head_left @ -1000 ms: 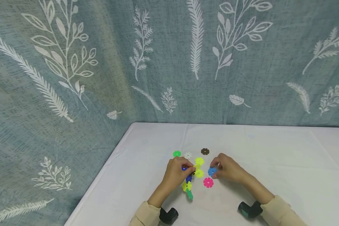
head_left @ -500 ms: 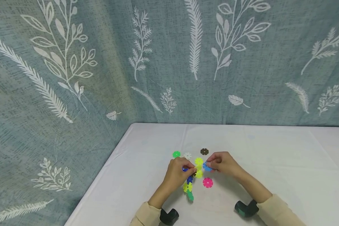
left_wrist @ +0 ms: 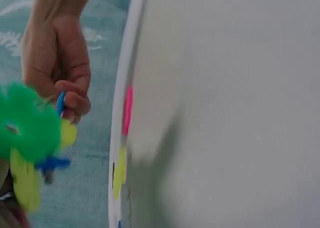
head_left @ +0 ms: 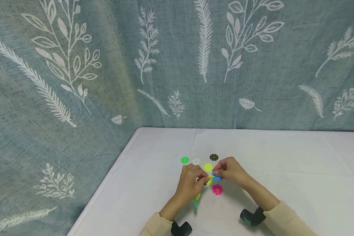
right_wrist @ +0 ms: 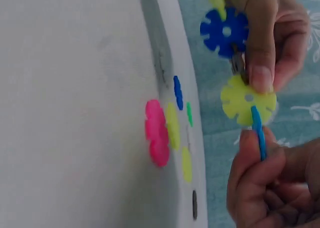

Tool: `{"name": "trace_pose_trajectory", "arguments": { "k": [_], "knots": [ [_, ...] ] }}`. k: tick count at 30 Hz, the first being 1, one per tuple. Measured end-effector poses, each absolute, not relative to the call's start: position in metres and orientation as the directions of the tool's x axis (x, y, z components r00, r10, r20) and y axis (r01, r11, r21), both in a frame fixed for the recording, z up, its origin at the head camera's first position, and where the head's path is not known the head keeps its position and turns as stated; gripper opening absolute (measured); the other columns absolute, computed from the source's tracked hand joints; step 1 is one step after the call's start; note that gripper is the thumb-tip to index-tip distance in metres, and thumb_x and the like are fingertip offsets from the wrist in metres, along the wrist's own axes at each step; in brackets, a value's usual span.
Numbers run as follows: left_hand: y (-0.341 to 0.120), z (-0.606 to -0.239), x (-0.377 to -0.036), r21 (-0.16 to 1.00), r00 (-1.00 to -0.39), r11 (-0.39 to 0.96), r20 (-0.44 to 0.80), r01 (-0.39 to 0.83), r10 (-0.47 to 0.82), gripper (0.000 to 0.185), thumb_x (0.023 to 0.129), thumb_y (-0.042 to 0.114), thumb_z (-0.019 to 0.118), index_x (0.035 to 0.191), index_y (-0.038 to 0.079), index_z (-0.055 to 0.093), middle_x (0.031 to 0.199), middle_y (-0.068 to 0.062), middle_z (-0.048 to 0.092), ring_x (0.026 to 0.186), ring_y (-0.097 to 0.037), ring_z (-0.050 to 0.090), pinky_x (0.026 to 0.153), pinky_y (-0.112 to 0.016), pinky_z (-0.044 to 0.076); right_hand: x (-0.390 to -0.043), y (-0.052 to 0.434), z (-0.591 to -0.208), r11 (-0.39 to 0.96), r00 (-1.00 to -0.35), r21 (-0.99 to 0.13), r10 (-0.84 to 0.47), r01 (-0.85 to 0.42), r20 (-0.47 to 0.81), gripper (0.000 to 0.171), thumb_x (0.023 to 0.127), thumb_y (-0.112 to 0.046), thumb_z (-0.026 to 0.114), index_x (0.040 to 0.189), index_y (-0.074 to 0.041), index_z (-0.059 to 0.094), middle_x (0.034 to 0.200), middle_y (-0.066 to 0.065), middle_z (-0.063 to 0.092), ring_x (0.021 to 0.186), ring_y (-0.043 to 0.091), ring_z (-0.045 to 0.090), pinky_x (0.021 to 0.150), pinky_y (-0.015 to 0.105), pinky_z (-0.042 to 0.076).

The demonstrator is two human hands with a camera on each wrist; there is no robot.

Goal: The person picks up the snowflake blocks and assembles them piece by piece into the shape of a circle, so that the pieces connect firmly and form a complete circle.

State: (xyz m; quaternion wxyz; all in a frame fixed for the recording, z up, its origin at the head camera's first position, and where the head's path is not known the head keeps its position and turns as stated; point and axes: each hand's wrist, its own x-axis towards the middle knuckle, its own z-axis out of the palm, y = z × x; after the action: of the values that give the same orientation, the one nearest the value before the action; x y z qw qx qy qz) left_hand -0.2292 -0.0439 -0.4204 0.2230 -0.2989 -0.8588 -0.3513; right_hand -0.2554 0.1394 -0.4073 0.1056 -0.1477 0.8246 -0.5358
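Note:
In the head view my left hand (head_left: 191,180) pinches a chain of notched plastic building discs over the table. The right wrist view shows the chain's yellow disc (right_wrist: 235,105) at my left thumb tip, a brown disc (right_wrist: 238,62) beside it and a dark blue disc (right_wrist: 212,35) further up. A green disc (left_wrist: 30,123) ends the chain, large in the left wrist view. My right hand (head_left: 231,170) pinches a light blue disc (right_wrist: 261,140) between thumb and finger. It stands edge-on, its tip overlapping the yellow disc's notched rim.
On the white table (head_left: 283,164) lie a pink disc (head_left: 217,189), a loose yellow disc (head_left: 208,167), a brown one (head_left: 213,157), a white one (head_left: 196,161) and a green one (head_left: 185,160). A leaf-patterned curtain (head_left: 177,65) hangs behind.
My right hand has brought the light blue disc leftward to the chain's yellow disc and turned it. My left hand has shifted slightly right, turning the chain, whose green end now looks thinner.

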Motion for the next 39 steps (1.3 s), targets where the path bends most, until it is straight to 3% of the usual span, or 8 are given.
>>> {"name": "trace_pose_trajectory", "arguments": {
  "k": [3,6,9,15,21,25,30,39],
  "knots": [
    [-0.044,-0.415,-0.229,0.549,-0.784,0.563,0.480,0.618,0.393,0.006,0.071,0.009,0.077,0.068,0.009,0.071,0.066,0.002,0.066,0.066,-0.004,0.053,0.068,-0.016,0.034,-0.255,0.140,-0.410,0.393,-0.937,-0.909,-0.349,-0.136,-0.011,0.011,0.082,-0.004,0.065,0.083,0.007,0.064,0.068,0.007,0.064,0.060,0.009,0.054,0.058,0.027,0.052],
    [-0.048,-0.406,-0.232,0.681,-0.852,0.530,0.294,0.504,0.433,0.007,0.072,0.013,0.076,0.072,0.007,0.073,0.069,-0.001,0.069,0.064,-0.002,0.054,0.061,-0.015,0.040,-0.256,0.142,-0.414,0.353,-0.930,-0.925,-0.367,-0.142,0.002,0.018,0.082,-0.009,0.067,0.089,0.007,0.063,0.067,0.009,0.065,0.060,0.009,0.055,0.060,0.028,0.052],
    [-0.053,-0.402,-0.237,0.779,-0.885,0.483,0.191,0.400,0.425,0.010,0.074,0.016,0.075,0.076,0.006,0.073,0.072,-0.004,0.070,0.060,-0.002,0.052,0.054,-0.017,0.042,-0.256,0.142,-0.416,0.301,-0.924,-0.943,-0.381,-0.144,0.020,0.026,0.081,-0.011,0.068,0.096,0.008,0.059,0.066,0.009,0.065,0.059,0.010,0.057,0.060,0.028,0.052],
    [-0.055,-0.407,-0.247,0.840,-0.925,0.444,0.160,0.311,0.344,0.017,0.082,0.018,0.068,0.082,0.001,0.072,0.079,-0.011,0.071,0.067,-0.006,0.059,0.061,-0.017,0.046,-0.257,0.139,-0.419,0.235,-0.909,-0.959,-0.414,-0.155,0.045,0.033,0.083,-0.013,0.067,0.102,0.011,0.056,0.067,0.004,0.065,0.060,0.009,0.058,0.061,0.027,0.051],
    [-0.056,-0.406,-0.248,0.917,-0.920,0.335,0.076,0.215,0.384,0.017,0.083,0.009,0.067,0.086,-0.007,0.069,0.083,-0.021,0.069,0.065,-0.005,0.057,0.060,-0.018,0.047,-0.256,0.135,-0.417,0.204,-0.879,-0.961,-0.471,-0.189,0.073,0.034,0.085,-0.015,0.065,0.108,0.009,0.056,0.077,0.014,0.068,0.063,0.011,0.060,0.062,0.028,0.052],
    [-0.060,-0.405,-0.250,0.924,-0.940,0.337,0.061,0.181,0.336,0.018,0.082,0.011,0.067,0.087,-0.006,0.069,0.083,-0.021,0.069,0.067,-0.009,0.060,0.061,-0.023,0.049,-0.257,0.147,-0.416,0.302,-0.856,-0.905,-0.503,-0.300,0.116,0.031,0.084,-0.012,0.064,0.109,0.005,0.062,0.084,0.014,0.067,0.069,0.007,0.057,0.061,0.025,0.049],
    [-0.067,-0.410,-0.256,0.932,-0.979,0.347,0.034,0.103,0.199,0.018,0.082,0.012,0.067,0.088,-0.005,0.069,0.085,-0.015,0.069,0.072,-0.013,0.063,0.065,-0.028,0.050,-0.260,0.160,-0.421,0.427,-0.785,-0.785,-0.608,-0.449,0.119,0.023,0.075,-0.009,0.073,0.097,-0.004,0.071,0.081,0.007,0.059,0.068,0.004,0.049,0.058,0.021,0.043],
    [-0.068,-0.414,-0.257,0.944,-0.991,0.325,0.019,0.062,0.133,0.019,0.082,0.010,0.066,0.088,-0.007,0.067,0.086,-0.016,0.069,0.071,-0.007,0.060,0.066,-0.026,0.050,-0.262,0.162,-0.432,0.450,-0.712,-0.739,-0.700,-0.501,0.057,0.029,0.069,-0.020,0.078,0.096,-0.011,0.073,0.081,-0.002,0.053,0.070,0.004,0.043,0.063,0.020,0.039]
  ]
}}
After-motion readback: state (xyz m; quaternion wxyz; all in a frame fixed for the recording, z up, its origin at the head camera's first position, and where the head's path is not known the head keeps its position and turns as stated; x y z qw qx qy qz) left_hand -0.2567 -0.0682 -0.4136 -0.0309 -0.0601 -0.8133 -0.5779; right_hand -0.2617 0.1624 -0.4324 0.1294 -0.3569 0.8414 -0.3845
